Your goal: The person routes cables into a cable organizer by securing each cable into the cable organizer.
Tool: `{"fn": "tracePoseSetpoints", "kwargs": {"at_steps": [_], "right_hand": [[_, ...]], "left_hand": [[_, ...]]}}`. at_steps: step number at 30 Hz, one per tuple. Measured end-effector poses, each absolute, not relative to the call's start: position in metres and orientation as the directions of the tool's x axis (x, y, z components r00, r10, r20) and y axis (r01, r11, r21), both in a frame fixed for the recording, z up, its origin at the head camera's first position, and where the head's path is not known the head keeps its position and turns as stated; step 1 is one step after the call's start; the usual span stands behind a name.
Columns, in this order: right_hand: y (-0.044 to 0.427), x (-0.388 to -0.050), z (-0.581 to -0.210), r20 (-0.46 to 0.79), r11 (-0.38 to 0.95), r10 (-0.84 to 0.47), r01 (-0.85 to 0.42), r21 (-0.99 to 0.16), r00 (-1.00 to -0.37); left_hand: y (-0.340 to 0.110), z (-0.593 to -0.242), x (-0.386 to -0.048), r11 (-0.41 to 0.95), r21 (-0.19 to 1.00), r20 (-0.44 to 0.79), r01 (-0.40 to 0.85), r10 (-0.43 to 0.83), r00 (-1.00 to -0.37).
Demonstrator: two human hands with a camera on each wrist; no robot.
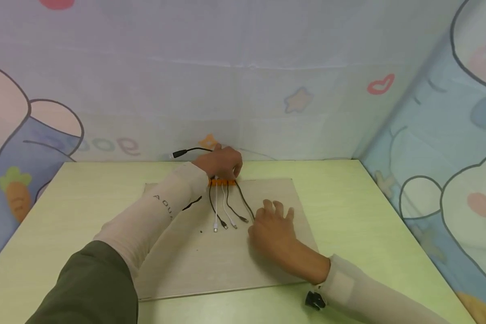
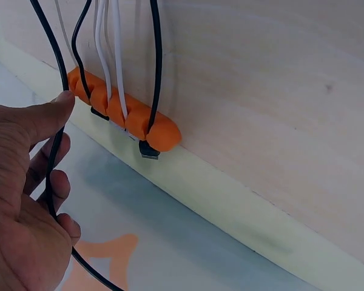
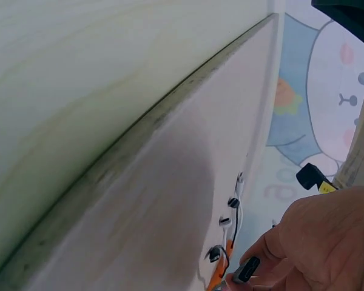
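Note:
An orange cable holder (image 1: 227,182) sits at the far edge of a flat beige board (image 1: 210,270), with several black and white cables in its slots. Just beyond it, my left hand (image 1: 220,163) pinches a black cable (image 2: 92,270), beside the holder's end in the left wrist view. That cable's black plug (image 1: 180,153) sticks out to the left, past the hand. Over the board's right half, my right hand (image 1: 273,229) holds the cable's near end; the right wrist view shows its dark connector (image 3: 247,270) between the fingers. The palm hides part of the grip.
White cable ends (image 1: 216,227) and black cable ends (image 1: 224,224) lie on the board. A short black piece (image 1: 192,203) shows beside the left sleeve. Behind the pale table (image 1: 101,193) hangs a printed cloth (image 1: 243,90), with another side of it at the right.

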State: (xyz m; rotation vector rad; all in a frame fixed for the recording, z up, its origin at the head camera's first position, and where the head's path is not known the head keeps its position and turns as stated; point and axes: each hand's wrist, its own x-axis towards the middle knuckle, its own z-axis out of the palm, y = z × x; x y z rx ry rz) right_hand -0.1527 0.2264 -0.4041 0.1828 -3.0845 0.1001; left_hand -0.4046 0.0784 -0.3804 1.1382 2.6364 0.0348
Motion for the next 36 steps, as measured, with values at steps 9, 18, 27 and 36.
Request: {"fn": "tracePoseSetpoints", "kwargs": {"at_steps": [9, 18, 27, 36], "right_hand": [[0.225, -0.149, -0.404, 0.043, 0.99, -0.136, -0.137, -0.04, -0.99], [0.223, -0.147, -0.404, 0.029, 0.987, -0.158, -0.159, -0.037, -0.987], [0.216, -0.144, -0.404, 0.061, 0.98, -0.2, -0.201, -0.008, -0.978], [0.22, -0.141, -0.407, 0.125, 0.974, -0.226, -0.223, 0.033, -0.966]], "left_hand": [[0.086, -0.365, -0.392, 0.689, 0.145, -0.257, 0.71, 0.72, -0.645], [0.092, -0.381, -0.414, 0.692, 0.137, -0.278, 0.709, 0.714, -0.642], [0.095, -0.352, -0.384, 0.706, 0.109, -0.292, 0.699, 0.695, -0.657], [0.104, -0.368, -0.397, 0.685, 0.119, -0.269, 0.719, 0.719, -0.641]]}}
